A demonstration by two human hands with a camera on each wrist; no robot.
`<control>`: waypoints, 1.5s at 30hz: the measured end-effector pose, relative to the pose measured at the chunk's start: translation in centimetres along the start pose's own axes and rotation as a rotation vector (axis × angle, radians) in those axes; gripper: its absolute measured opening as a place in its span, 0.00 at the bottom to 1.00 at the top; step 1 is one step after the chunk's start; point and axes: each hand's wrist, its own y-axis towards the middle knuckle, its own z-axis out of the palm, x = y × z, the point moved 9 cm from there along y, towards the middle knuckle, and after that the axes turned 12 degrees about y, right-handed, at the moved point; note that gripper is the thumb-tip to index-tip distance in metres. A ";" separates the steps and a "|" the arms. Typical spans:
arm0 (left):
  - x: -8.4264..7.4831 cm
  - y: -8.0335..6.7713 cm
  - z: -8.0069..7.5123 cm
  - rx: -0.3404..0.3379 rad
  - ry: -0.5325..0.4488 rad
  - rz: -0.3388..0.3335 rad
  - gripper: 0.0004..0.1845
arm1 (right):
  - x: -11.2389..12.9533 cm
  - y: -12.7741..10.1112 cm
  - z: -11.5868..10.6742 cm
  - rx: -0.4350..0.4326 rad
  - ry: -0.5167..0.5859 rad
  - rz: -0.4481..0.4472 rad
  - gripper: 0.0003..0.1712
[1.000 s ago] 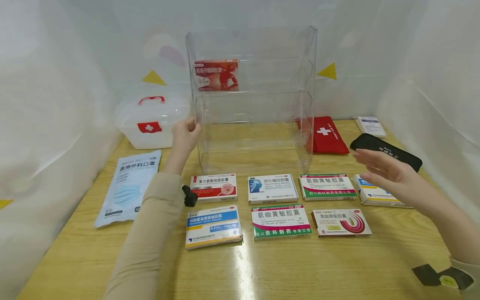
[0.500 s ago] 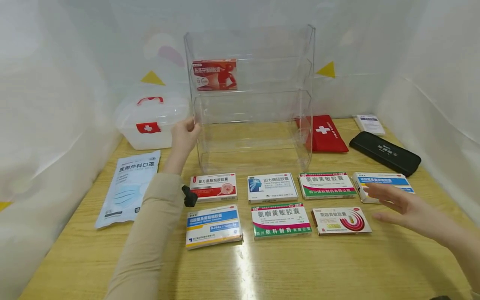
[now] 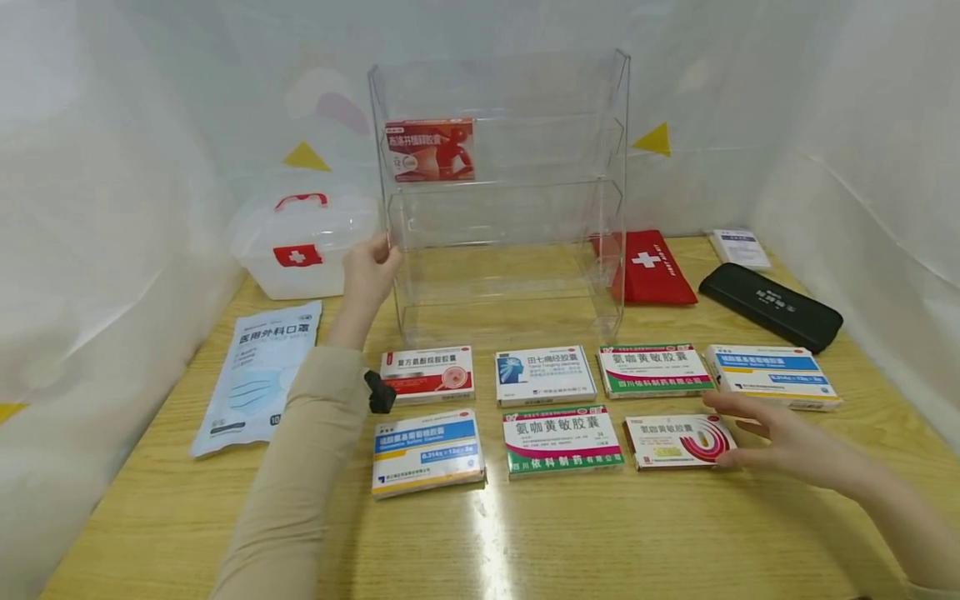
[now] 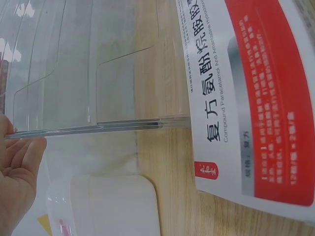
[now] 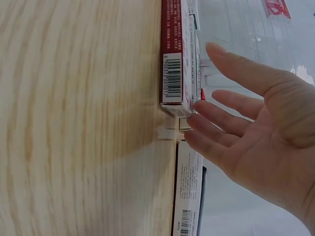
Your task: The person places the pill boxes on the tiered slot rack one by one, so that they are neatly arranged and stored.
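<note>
Clear acrylic tiered shelf [image 3: 510, 208] stands at twelve o'clock on the light wooden desk [image 3: 600, 533], white curtains around; left hand [image 3: 369, 271] grips its edge. Open right hand [image 3: 787, 442] touches red-swirl white medicine box [image 3: 678, 442] at four o'clock.

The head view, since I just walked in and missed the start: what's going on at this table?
A person's left hand holds the left edge of a clear acrylic tiered shelf, which has one red medicine box on an upper tier. Their open right hand touches the right end of a white box with red swirl, one of seven boxes lying on the wooden table.
</note>
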 end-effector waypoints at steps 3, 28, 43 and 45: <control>-0.1 0.1 -0.2 -0.003 -0.001 -0.002 0.19 | -0.2 0.2 0.1 -0.007 -0.040 -0.001 0.40; -0.6 0.7 -0.7 -0.029 -0.013 0.011 0.19 | 0.2 0.7 0.1 -0.071 -0.296 0.062 0.40; 0.0 0.0 -0.1 0.034 -0.009 -0.026 0.19 | 0.7 -0.4 -0.7 -0.133 0.001 -0.057 0.23; 0.1 -0.1 -0.1 0.034 -0.007 -0.025 0.19 | 0.6 -0.6 -0.7 -0.134 0.027 -0.023 0.22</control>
